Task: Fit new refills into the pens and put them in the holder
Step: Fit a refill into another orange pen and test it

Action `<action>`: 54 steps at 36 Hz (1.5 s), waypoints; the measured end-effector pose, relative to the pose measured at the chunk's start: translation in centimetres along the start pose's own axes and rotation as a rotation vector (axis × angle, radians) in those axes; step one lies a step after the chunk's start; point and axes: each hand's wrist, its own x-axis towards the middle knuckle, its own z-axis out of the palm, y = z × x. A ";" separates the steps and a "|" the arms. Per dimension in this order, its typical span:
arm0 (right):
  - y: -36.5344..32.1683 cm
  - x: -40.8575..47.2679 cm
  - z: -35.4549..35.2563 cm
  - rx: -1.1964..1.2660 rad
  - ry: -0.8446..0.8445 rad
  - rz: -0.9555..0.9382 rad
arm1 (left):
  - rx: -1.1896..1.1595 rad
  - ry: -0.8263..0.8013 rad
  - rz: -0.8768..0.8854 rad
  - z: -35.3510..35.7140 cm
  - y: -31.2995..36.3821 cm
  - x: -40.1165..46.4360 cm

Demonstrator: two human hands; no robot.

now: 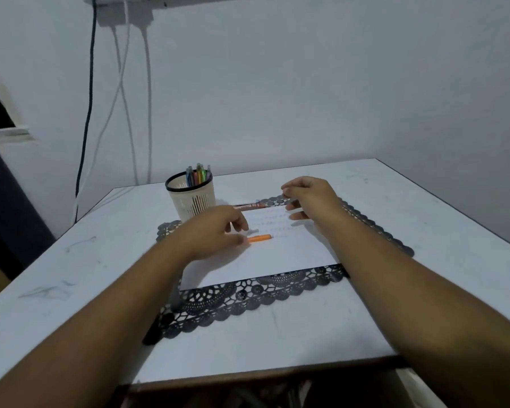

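The left hand (215, 231) hides the near end of the orange pen piece (259, 238). The print on the red-brown packet (251, 206) between both hands is too blurred to read. What the right hand (309, 198) pinches cannot be told.

Both bare forearms extend from the 6 o'clock edge toward 12 o'clock, converging slightly. Left hand (215, 231): knuckles up, fingers curled downward, tips pointing toward 3 o'clock, thumb and forefinger close together. Right hand (309, 198): raised higher, wrist bent, fingers curled toward 9 o'clock in a pinch. Hands well apart, not touching.
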 end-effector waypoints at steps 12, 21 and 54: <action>-0.3 -1.0 1.6 -0.018 -0.065 -0.048 | 0.020 0.072 0.018 1.6 -0.8 -0.9; -0.8 -1.5 3.1 -0.017 -0.090 -0.163 | -0.323 0.284 -0.043 1.1 -2.0 -1.5; -0.8 -2.3 4.4 0.092 -0.072 -0.266 | -0.462 0.336 -0.073 1.5 -1.6 -1.5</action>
